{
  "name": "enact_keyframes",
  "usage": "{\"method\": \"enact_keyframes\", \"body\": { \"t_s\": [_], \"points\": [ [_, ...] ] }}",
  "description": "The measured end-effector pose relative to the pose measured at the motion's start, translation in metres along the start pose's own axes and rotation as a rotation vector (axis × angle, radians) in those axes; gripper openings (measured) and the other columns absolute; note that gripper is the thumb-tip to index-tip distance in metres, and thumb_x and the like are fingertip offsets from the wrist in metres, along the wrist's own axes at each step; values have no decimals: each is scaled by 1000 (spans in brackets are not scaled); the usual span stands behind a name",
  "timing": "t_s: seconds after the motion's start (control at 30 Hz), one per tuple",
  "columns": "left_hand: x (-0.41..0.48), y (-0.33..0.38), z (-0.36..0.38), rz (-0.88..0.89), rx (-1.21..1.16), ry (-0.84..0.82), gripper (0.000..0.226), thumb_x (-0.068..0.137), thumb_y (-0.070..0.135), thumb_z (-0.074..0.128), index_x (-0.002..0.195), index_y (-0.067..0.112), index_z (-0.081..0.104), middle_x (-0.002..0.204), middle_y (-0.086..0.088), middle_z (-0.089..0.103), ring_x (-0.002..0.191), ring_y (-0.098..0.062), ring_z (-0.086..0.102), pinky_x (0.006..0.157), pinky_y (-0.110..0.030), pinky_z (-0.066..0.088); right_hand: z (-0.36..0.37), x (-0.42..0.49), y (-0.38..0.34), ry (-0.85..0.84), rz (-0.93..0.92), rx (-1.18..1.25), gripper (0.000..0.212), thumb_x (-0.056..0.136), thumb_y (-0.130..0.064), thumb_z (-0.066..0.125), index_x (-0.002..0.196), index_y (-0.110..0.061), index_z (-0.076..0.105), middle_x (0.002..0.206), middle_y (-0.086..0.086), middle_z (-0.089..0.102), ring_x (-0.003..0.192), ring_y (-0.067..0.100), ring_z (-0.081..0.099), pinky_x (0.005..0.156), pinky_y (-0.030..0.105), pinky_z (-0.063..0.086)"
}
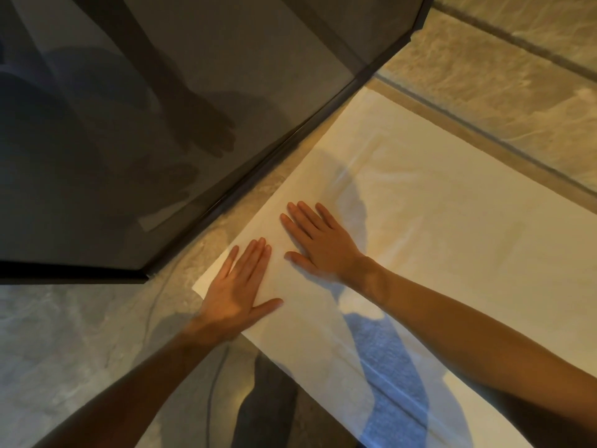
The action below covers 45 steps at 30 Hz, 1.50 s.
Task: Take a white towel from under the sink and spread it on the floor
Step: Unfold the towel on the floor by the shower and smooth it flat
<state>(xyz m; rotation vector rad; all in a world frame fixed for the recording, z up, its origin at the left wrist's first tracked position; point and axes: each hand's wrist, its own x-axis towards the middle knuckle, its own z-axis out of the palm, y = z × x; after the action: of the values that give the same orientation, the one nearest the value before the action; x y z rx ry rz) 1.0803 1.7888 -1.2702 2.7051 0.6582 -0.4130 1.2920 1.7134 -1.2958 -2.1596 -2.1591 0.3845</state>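
Both hands, left hand (237, 292) & right hand (318, 242), press flat w/ fingers straight on white rectangular cloth towel (436, 240), lying on stone floor (64, 334) beside dark glass panel (129, 124). Smoothing step; next prob. flatten near creases.

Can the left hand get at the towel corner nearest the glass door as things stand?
Probably yes. The left hand lies flat on the white towel right beside that corner; nothing covers it, the glass door frame stands apart, and the right hand presses farther in.
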Motion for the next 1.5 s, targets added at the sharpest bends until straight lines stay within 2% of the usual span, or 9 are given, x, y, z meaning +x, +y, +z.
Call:
{"method": "enact_keyframes", "body": {
  "t_s": [0.1, 0.3, 0.47, 0.6, 0.67, 0.83, 1.1, 1.3, 1.5],
  "points": [
    [-3, -7, -3, -22, -16, -50, 96, 80, 80, 21, 145, 23, -22, 153, 2, -26, 139, -8, -26, 112, -34, -23, -6, -3, 4, 2, -38, 7, 73, 93, -57, 10, 149, -10, 15, 156, 15, 17, 145, 30, 12, 116, 43, 0],
    [2, 6, -16, -37, 58, -138, 94, 79, 78, 9, 143, 17, -25, 150, 2, -29, 141, -16, -23, 114, -39, -16, -47, -25, 14, 81, 11, -6, 70, 94, -54, 18, 144, -7, 32, 150, 16, 32, 140, 32, 29, 114, 45, 19],
    [-6, 31, -44, 75, 115, -24, 84, 90, 65, 22, 144, 1, 26, 150, -18, 31, 138, -33, 30, 114, -48, 14, -87, -79, 4, 38, 142, 1, 68, 94, -50, 28, 144, -4, 32, 149, 19, 33, 138, 36, 31, 113, 50, 22],
    [-11, 48, -51, 97, 154, 2, 84, 89, 66, 17, 147, 5, 13, 155, -14, 17, 143, -28, 16, 116, -45, 11, -89, -133, -14, -52, 258, 55, 72, 93, -56, 17, 146, -8, 26, 153, 18, 26, 141, 35, 23, 114, 45, 8],
    [-9, 58, -41, 116, 163, 3, 83, 89, 65, 14, 147, 5, 17, 154, -16, 21, 141, -30, 21, 116, -46, 15, -69, -150, -28, -59, 246, 55, 72, 94, -55, 9, 144, -8, 33, 149, 18, 34, 137, 37, 32, 112, 48, 15],
    [-16, 83, 20, 241, 217, -27, 79, 91, 61, 21, 146, 5, 24, 153, -15, 25, 141, -30, 24, 114, -45, 14, 10, -178, -52, -48, 161, 97, 65, 98, -50, 16, 141, -8, 40, 145, 17, 41, 134, 35, 38, 110, 53, 30],
    [-28, 80, 35, 269, 253, -13, 101, 79, 78, 22, 148, 5, 14, 155, -14, 16, 144, -25, 13, 116, -40, 3, 50, -223, -94, 194, 151, 88, 56, 97, -41, 36, 138, -3, 43, 144, 17, 43, 135, 34, 37, 113, 53, 24],
    [-30, 76, 33, 289, 280, 2, 107, 75, 84, 19, 149, 7, 8, 157, -12, 8, 144, -22, 4, 115, -40, -1, 63, -267, -122, 176, 96, 112, 57, 96, -46, 38, 142, -12, 39, 149, 12, 36, 139, 30, 30, 114, 49, 24],
    [-27, 83, 35, 259, 300, 2, 101, 77, 81, 12, 148, 11, -7, 156, -9, -8, 143, -18, -11, 115, -43, -9, 50, -310, -80, 151, 575, 47, 57, 98, -48, 22, 144, -16, 35, 150, 18, 34, 140, 34, 25, 113, 52, 13]
  ]
}}
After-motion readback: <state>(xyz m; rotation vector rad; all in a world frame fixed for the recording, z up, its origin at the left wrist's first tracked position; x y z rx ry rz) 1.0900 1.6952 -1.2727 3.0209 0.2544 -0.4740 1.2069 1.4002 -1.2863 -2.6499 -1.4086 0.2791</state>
